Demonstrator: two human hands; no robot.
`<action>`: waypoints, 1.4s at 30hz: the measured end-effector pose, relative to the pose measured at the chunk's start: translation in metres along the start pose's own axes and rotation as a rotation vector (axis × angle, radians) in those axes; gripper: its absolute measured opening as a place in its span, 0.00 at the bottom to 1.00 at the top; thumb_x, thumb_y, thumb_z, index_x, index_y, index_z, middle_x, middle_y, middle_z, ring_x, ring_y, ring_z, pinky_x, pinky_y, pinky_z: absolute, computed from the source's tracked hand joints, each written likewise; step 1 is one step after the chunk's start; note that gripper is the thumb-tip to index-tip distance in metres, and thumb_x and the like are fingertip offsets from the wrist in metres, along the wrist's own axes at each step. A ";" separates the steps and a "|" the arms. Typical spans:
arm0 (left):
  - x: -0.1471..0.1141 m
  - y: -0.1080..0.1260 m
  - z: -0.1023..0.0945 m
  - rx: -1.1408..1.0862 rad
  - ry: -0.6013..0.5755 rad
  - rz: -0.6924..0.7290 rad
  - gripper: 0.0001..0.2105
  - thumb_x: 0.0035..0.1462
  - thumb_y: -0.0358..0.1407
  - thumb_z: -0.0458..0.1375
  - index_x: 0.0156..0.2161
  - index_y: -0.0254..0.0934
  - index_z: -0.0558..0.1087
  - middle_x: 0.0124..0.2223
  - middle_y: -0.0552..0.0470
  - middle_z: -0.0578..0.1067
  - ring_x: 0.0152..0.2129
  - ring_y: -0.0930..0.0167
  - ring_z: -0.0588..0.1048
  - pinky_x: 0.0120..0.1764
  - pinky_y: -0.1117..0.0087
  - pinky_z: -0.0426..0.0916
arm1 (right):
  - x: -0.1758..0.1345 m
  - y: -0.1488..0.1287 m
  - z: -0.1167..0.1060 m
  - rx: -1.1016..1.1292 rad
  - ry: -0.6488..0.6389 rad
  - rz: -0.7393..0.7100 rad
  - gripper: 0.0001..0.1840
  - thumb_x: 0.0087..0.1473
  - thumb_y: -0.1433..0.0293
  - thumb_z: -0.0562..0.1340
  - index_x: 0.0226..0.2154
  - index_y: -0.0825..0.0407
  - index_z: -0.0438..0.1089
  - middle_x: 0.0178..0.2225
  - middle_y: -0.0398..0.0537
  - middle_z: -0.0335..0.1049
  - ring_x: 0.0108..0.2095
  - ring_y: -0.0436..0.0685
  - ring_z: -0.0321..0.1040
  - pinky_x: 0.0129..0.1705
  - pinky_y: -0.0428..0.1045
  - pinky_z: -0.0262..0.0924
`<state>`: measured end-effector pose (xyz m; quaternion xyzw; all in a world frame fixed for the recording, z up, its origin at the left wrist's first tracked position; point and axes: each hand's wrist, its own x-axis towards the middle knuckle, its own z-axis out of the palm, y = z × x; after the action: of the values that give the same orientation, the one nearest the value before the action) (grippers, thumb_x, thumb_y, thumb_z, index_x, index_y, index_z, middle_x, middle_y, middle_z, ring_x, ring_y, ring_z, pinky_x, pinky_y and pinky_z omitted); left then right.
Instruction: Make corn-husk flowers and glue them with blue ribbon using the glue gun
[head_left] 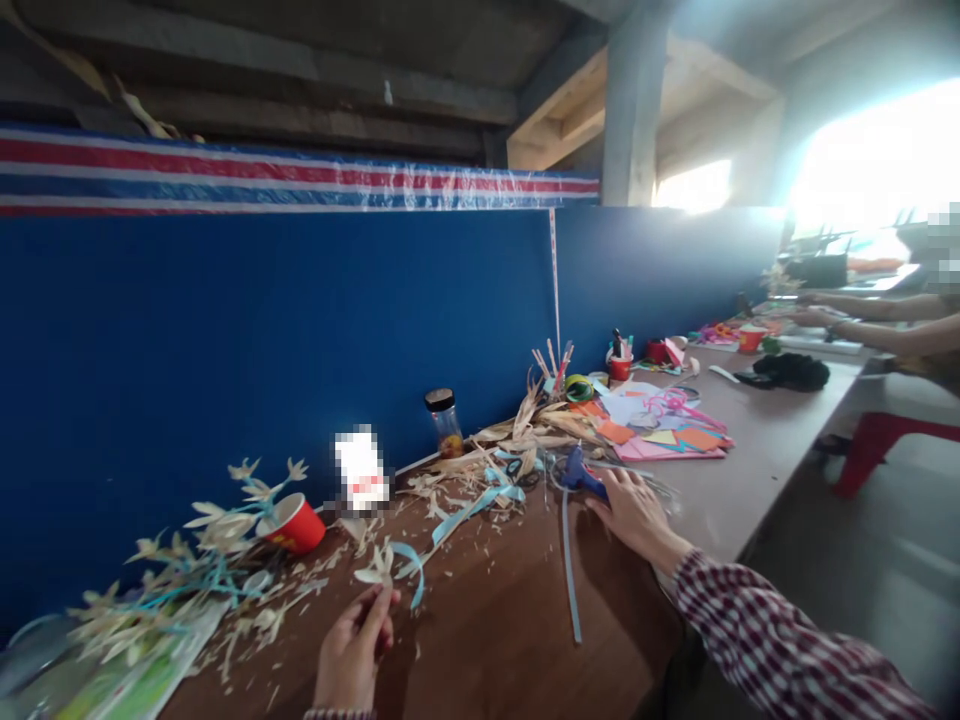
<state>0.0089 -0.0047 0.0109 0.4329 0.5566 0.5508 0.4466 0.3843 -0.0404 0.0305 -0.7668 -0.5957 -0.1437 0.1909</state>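
Observation:
My left hand pinches the stem of a small pale corn-husk flower with a light blue ribbon curling off it, low over the brown table. My right hand, in a red checked sleeve, reaches out flat on the table with its fingers at the handle of a blue glue gun. I cannot tell if the fingers have closed around the gun. A long blue strip lies on the table beside that hand.
Husk scraps and ribbon litter the table by the blue partition. A red paper cup with husk flowers lies tipped at left, near a small jar. Coloured paper lies further on. Another person's arms work at far right.

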 end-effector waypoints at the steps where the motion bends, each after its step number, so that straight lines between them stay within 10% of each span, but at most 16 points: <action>1: 0.000 0.000 0.000 -0.011 -0.006 -0.011 0.22 0.30 0.49 0.63 0.28 0.32 0.72 0.16 0.56 0.67 0.12 0.77 0.60 0.16 0.76 0.54 | 0.002 0.001 0.002 -0.014 -0.005 0.002 0.20 0.48 0.63 0.57 0.45 0.52 0.61 0.41 0.52 0.64 0.42 0.62 0.58 0.40 0.51 0.52; 17: 0.005 -0.009 -0.002 -0.117 -0.054 -0.104 0.22 0.30 0.48 0.63 0.29 0.33 0.70 0.16 0.58 0.67 0.12 0.78 0.59 0.16 0.77 0.53 | 0.012 0.011 0.019 -0.037 -0.027 0.004 0.14 0.51 0.71 0.52 0.41 0.51 0.64 0.35 0.52 0.64 0.37 0.59 0.60 0.36 0.49 0.55; 42: 0.005 -0.005 -0.003 -0.198 -0.086 -0.176 0.21 0.30 0.44 0.65 0.32 0.34 0.69 0.24 0.57 0.72 0.14 0.80 0.61 0.17 0.78 0.55 | 0.015 0.032 -0.002 0.569 0.079 0.124 0.13 0.53 0.65 0.48 0.39 0.52 0.59 0.34 0.52 0.66 0.32 0.57 0.63 0.36 0.50 0.55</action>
<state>0.0047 -0.0012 0.0057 0.3593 0.5158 0.5427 0.5570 0.4194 -0.0351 0.0354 -0.7112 -0.5563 0.0116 0.4297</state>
